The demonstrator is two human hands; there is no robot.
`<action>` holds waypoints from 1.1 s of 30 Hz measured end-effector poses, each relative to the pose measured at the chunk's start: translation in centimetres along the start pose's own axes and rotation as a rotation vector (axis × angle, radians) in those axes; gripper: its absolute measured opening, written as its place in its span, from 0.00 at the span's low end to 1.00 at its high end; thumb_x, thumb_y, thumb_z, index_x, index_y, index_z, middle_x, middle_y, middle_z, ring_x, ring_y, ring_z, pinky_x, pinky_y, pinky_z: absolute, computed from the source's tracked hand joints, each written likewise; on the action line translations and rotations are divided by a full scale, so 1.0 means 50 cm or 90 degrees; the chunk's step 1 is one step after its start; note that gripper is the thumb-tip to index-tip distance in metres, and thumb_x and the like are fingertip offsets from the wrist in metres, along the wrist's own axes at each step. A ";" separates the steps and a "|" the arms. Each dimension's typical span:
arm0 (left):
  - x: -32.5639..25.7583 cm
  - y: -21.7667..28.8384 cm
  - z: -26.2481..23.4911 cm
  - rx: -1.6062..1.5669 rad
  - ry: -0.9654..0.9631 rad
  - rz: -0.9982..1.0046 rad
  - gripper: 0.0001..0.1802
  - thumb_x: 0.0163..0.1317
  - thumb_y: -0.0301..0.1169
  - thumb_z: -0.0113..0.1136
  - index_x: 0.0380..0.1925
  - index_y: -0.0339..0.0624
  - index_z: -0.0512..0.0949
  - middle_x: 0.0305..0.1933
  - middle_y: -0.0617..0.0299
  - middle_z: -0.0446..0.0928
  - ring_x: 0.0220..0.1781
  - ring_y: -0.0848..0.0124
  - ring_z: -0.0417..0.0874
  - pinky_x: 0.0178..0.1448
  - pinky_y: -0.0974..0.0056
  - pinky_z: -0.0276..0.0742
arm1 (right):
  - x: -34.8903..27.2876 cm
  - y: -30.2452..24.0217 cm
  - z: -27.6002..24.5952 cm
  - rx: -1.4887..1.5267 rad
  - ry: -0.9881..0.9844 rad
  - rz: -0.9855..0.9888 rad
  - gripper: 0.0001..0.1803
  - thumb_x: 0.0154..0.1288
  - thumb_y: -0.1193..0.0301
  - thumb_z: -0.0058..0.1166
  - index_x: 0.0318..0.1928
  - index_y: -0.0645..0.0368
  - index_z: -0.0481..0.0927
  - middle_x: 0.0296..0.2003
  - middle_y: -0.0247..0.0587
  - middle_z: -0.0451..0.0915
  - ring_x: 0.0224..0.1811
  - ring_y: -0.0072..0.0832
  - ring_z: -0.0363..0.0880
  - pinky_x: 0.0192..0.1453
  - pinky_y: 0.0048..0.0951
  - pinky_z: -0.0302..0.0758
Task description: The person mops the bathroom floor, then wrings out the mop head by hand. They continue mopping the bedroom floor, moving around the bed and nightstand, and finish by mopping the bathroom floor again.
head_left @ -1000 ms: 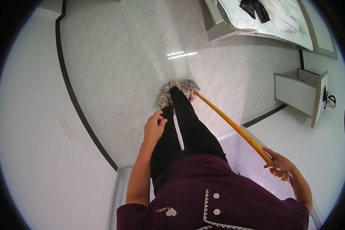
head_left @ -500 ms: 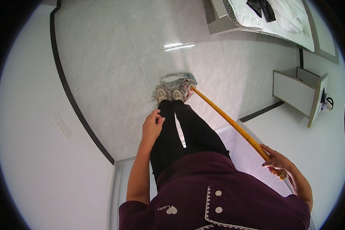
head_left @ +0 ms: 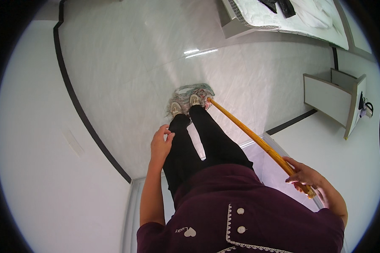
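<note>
Right hand (head_left: 305,176) gripping the mop handle (head_left: 249,135) near its top; mop head (head_left: 191,93) on the floor (head_left: 126,71) by the shoes. Left hand (head_left: 160,143) loosely curled, holding nothing.

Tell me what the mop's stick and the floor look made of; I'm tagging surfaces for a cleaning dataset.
The mop stick looks like wood with a glossy varnish: orange-yellow, faintly streaked, straight and rigid; it could also be painted metal. The right hand grips its upper end. The floor looks like polished stone or glazed tile: pale grey, faintly veined, with thin joints and bright mirrored glare from a lamp.
</note>
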State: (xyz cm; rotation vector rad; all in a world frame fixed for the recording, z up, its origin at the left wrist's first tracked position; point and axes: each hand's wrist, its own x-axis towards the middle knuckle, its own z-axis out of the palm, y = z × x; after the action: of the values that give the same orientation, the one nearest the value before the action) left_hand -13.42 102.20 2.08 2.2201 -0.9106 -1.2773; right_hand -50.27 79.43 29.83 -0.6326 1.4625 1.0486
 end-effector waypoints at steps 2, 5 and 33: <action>-0.016 -0.005 0.005 -0.028 0.026 0.000 0.20 0.60 0.32 0.63 0.53 0.45 0.74 0.39 0.59 0.81 0.46 0.59 0.80 0.52 0.57 0.75 | 0.001 0.019 -0.004 0.018 -0.006 -0.016 0.48 0.61 0.79 0.58 0.76 0.44 0.46 0.23 0.38 0.73 0.15 0.23 0.72 0.19 0.28 0.72; -0.023 0.027 0.006 -0.032 0.033 -0.027 0.20 0.60 0.31 0.63 0.52 0.44 0.74 0.40 0.59 0.81 0.46 0.59 0.80 0.51 0.58 0.75 | 0.007 0.031 -0.010 0.036 -0.014 -0.017 0.48 0.61 0.80 0.58 0.76 0.44 0.45 0.23 0.38 0.72 0.15 0.23 0.72 0.19 0.28 0.72; -0.125 -0.002 0.013 -0.075 0.045 -0.029 0.20 0.60 0.30 0.62 0.53 0.43 0.74 0.40 0.57 0.81 0.45 0.59 0.81 0.51 0.59 0.74 | -0.003 0.017 0.007 0.029 -0.003 -0.029 0.48 0.59 0.81 0.59 0.75 0.47 0.49 0.22 0.37 0.73 0.15 0.24 0.72 0.20 0.28 0.72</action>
State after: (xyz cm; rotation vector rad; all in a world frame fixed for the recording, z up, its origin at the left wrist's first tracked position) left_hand -16.22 106.71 5.45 2.1902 -0.7440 -1.2312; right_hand -50.79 80.08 30.20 -0.6280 1.4565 0.9785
